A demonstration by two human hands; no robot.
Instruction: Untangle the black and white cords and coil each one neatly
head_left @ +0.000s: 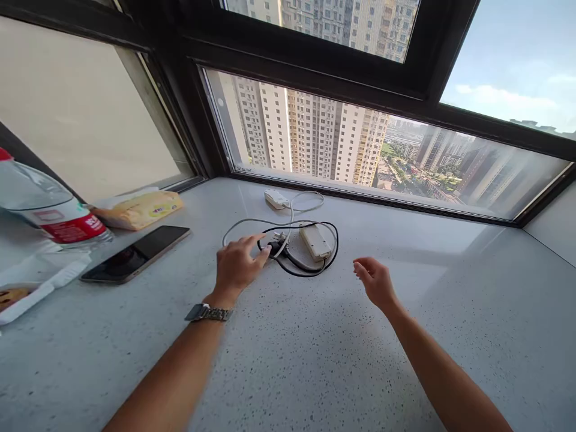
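Left hand fingertips just touching the tangled cables near the sill's back edge, nothing gripped; right hand open, empty, so untangling's barely begun.

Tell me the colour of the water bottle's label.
Red, on the water bottle; the head view shows it.

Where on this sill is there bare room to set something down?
Bare: the near sill between both forearms, and the wide stretch right of the right hand toward the window. Crowded: the cable tangle at the left hand, and the left edge with phone, bottle and packet.
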